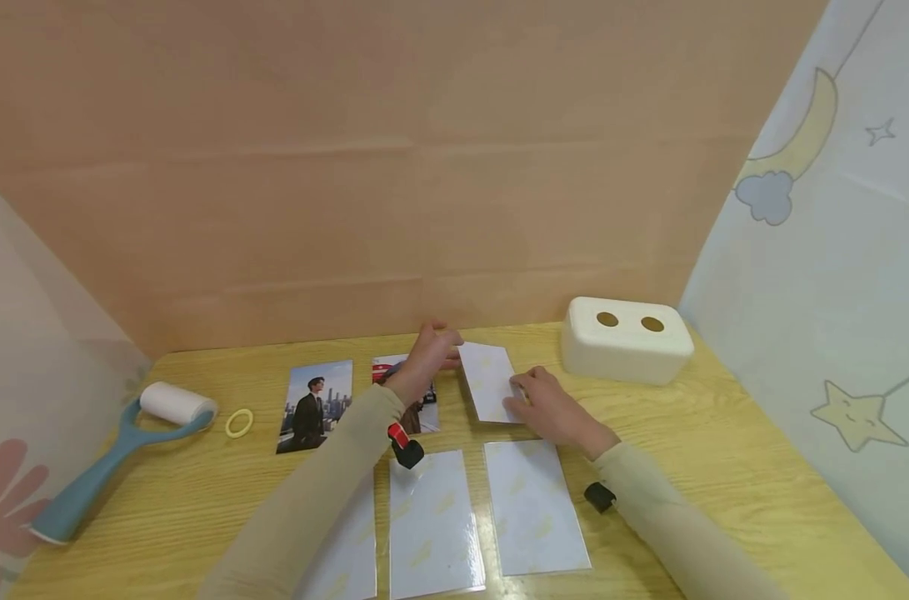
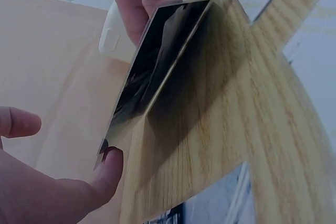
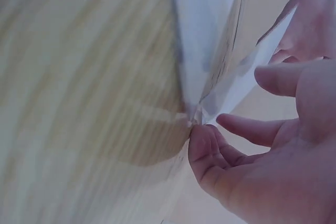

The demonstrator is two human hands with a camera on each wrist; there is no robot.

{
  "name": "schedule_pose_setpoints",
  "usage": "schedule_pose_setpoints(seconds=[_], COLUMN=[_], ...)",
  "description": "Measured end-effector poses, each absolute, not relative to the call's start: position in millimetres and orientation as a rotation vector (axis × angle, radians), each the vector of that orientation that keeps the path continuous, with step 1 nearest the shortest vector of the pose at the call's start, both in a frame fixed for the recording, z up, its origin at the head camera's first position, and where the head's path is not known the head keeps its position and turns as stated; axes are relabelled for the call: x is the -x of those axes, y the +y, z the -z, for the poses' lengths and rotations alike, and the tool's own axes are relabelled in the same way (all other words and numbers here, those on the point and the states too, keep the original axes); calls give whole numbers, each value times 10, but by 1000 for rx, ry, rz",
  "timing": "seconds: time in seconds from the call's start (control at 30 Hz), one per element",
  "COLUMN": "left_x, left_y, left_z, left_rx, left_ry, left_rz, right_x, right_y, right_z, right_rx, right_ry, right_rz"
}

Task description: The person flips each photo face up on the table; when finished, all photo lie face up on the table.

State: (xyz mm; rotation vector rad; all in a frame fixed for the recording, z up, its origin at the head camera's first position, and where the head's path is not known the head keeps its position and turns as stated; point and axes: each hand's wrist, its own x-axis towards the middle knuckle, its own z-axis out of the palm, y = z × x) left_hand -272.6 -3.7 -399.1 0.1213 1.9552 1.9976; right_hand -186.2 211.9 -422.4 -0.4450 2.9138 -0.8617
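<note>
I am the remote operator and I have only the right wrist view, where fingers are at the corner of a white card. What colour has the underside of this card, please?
Observer: In the left wrist view, the underside of the card is mostly dark.
Operator: Thank you. Does anything stand at the back, on the right?
Observer: Yes, the head view shows a white box there.
Operator: And at the far left?
Observer: A lint roller lies there on the table.

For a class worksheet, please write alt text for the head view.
A right hand grips a tilted white card over a wooden table; a left hand touches it. Nearby: two photos, three flat sheets, lint roller, white box.
</note>
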Motion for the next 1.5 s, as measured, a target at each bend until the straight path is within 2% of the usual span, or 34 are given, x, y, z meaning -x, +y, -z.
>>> schedule_pose_setpoints(seconds=[0.6, 1.17, 1.5], left_x=[2548, 2321, 2293], left_y=[156, 190, 185], left_z=[3991, 4117, 4171], left_rx=[25, -24, -89], left_ry=[1546, 1490, 1478], left_rz=[-2162, -2161, -2103], right_x=[1818, 1802, 1760], right_y=[1912, 1792, 1803], right_z=[4058, 3995, 3975], right_rx=[153, 68, 147], right_ry=[2724, 2682, 2635], right_rz=[1195, 1263, 1465])
